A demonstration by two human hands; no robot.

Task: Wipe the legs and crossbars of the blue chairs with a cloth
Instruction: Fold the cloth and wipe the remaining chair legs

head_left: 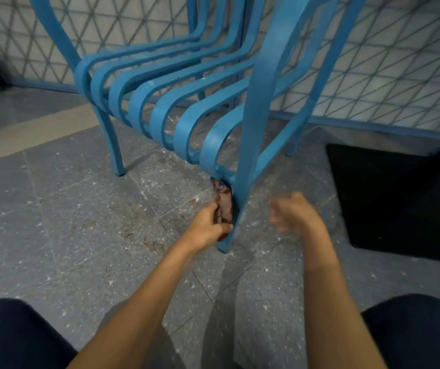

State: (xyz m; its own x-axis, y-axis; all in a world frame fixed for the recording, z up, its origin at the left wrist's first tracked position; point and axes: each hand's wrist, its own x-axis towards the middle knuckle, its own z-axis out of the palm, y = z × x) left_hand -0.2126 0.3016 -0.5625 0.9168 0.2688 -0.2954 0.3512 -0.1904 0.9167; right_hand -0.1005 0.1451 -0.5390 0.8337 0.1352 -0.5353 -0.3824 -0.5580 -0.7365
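— Where is the cloth (pixel 225 205)?

— Pressed against the left side of the near leg (pixel 249 134) of the blue chair (pixel 160 121), low down, just under the spot where the curved seat slats meet that leg. It is pale with dark red patches and bunched into a narrow roll.

— Who has hold of it?

— The person's left hand (pixel 208 226). Its fingers and thumb are curled round the lower end of the roll and touch the leg just above the foot.

— And the right hand (pixel 296 214)?

— It hangs in the air just right of the same leg, apart from it. It is blurred, so this is a cautious reading: the fingers seem loosely bent, with nothing in them.

— What lies around?

— A grey speckled floor (pixel 80 209), a black mat (pixel 399 203) to the right, a lattice panel (pixel 373 62) at the far side behind the chair, and the person's dark-clad knees (pixel 13 334) at the near edge.
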